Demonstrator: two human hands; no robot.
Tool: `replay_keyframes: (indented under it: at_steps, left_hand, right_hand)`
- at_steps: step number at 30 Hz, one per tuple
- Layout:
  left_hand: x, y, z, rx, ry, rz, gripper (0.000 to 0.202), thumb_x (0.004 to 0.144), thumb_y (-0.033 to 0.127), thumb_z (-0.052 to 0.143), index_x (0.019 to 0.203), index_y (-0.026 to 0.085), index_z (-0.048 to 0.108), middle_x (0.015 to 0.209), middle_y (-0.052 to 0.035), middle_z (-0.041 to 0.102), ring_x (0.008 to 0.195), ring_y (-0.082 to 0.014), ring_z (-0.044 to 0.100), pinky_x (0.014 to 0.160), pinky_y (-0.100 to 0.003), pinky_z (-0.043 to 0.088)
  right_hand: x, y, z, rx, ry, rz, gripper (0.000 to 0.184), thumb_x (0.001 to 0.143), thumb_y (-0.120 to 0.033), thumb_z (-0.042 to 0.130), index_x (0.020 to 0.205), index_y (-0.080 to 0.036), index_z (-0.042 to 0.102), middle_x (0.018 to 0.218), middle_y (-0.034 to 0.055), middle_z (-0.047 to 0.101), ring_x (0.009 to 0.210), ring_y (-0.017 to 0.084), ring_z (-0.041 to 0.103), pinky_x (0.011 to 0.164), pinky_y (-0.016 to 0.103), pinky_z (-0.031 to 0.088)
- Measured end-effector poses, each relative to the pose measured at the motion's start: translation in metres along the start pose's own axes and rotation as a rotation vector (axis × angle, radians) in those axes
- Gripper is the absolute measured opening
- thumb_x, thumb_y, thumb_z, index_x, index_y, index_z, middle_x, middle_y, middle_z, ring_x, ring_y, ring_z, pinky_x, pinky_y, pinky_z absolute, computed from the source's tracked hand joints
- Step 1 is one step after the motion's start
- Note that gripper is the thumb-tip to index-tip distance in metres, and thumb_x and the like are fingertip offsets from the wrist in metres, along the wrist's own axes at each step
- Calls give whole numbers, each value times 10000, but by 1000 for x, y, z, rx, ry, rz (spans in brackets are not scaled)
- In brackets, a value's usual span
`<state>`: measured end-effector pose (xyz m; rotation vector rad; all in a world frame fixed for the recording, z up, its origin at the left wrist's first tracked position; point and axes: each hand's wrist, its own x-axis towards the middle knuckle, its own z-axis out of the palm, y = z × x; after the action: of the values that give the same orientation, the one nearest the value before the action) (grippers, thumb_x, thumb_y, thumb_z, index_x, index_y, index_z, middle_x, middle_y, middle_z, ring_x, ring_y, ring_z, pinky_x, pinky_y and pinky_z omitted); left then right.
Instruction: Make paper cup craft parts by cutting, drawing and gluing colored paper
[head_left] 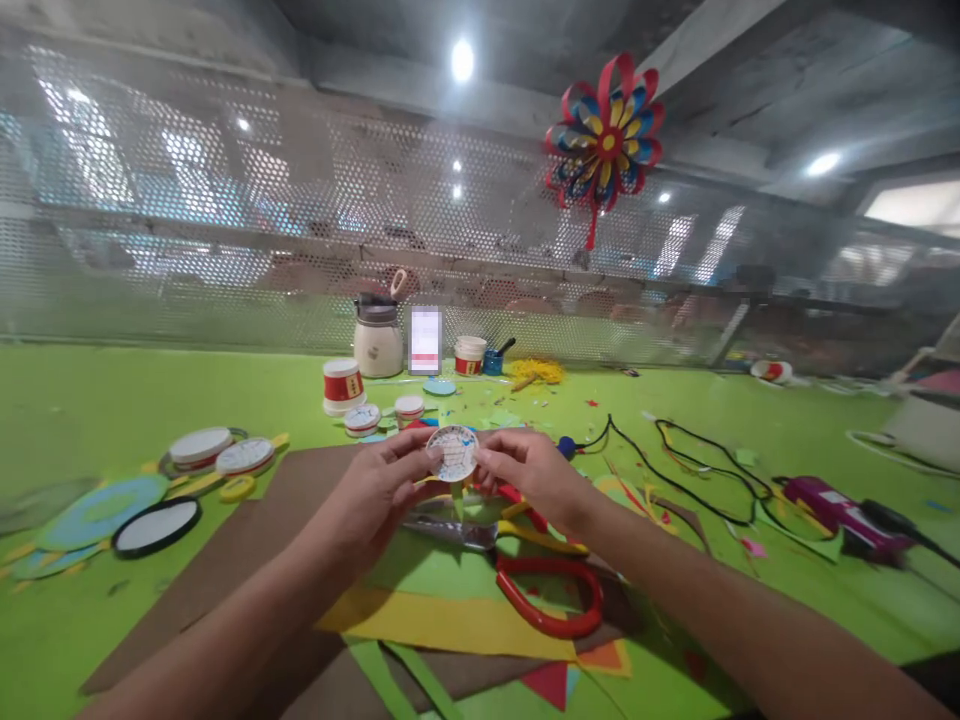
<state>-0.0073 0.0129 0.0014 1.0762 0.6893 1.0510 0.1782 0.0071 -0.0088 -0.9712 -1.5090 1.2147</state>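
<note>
Left hand point(379, 468) and right hand point(529, 468), both mine, pinch a patterned white disc point(454, 453) between them, over the counter point(247, 400).
I'd keep the fingertip pressure light and even (that rim looks thin enough to bend). Farther back, a blue jar point(493, 363) holds something dark-handled; what's inside the red-and-white cup point(470, 356) just beside it, I can't tell.

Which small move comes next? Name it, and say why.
Probably turn the patterned disc over: the left hand and right hand pinch it at opposite edges, its marked face is toward the camera, and its other face is hidden and could be checked.
</note>
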Motion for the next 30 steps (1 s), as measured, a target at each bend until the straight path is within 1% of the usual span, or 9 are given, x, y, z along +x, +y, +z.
replay_keyframes:
  at_steps: [2, 5, 8, 11, 13, 18, 22, 27, 30]
  left_hand:
    - [-2, 1, 1, -29, -13, 12, 298, 726, 131, 691, 1023, 146, 683, 1003, -85, 731, 880, -197, 669, 802, -292, 528]
    - [-2, 3, 1, -33, -23, 32, 404, 669, 89, 726, 1065, 146, 669, 1059, -92, 717, 973, -214, 648, 846, -288, 510]
    - [-3, 2, 2, -33, -42, 47, 502, 636, 76, 756, 1119, 156, 644, 1129, -95, 693, 1084, -231, 605, 904, -287, 482]
    - [-4, 0, 4, -55, -49, 60, 559, 633, 55, 750, 1164, 168, 616, 1174, -98, 673, 1127, -252, 583, 930, -318, 477]
    - [-5, 0, 4, -66, -51, 64, 538, 652, 55, 735, 1164, 170, 618, 1179, -97, 670, 1118, -255, 590, 929, -327, 482]
    - [-4, 1, 4, -84, -56, 38, 369, 736, 120, 688, 1103, 154, 664, 1093, -103, 707, 1013, -239, 647, 878, -311, 511]
    - [-2, 0, 3, -61, -44, 28, 355, 778, 132, 658, 1132, 168, 661, 1077, -97, 715, 963, -217, 666, 843, -296, 522]
    - [-1, -2, 0, -8, -60, 32, 336, 775, 143, 669, 1107, 191, 682, 1054, -74, 726, 919, -193, 675, 839, -277, 514]
    - [0, -2, -3, 14, -45, 34, 334, 765, 159, 683, 1097, 195, 686, 1059, -71, 725, 921, -191, 670, 844, -280, 509]
  right_hand:
    - [0, 2, -1, 49, -3, 8, 234, 798, -385, 639, 756, -155, 632, 666, 5, 597, 572, 105, 547, 593, 272, 453]
    - [-1, 3, -1, 124, -13, 32, 253, 805, -405, 632, 815, -152, 636, 701, 13, 613, 582, 107, 559, 599, 277, 459]
    - [-3, 0, -1, 183, 9, 44, 251, 783, -391, 664, 809, -143, 644, 687, 17, 623, 581, 108, 557, 603, 277, 457]
    - [-4, -4, -2, 174, 37, 33, 226, 775, -370, 678, 791, -147, 648, 665, 12, 628, 570, 106, 554, 600, 273, 452]
    - [-5, -4, -2, 150, 38, 29, 215, 783, -364, 670, 788, -150, 649, 666, 9, 629, 562, 103, 551, 591, 269, 449]
    - [-5, -2, 1, 126, 37, 24, 216, 790, -370, 660, 812, -155, 652, 680, 2, 621, 573, 102, 551, 601, 271, 463]
    - [-7, -2, 3, 103, 35, 3, 219, 785, -382, 661, 807, -164, 653, 693, 9, 614, 591, 115, 548, 597, 284, 469]
    - [-7, -1, 3, 101, 24, 16, 228, 791, -394, 656, 800, -166, 652, 687, 10, 602, 587, 114, 540, 600, 286, 456]
    - [-5, 1, 2, 100, 36, 45, 264, 796, -424, 651, 828, -163, 649, 695, 15, 611, 575, 107, 540, 594, 278, 448]
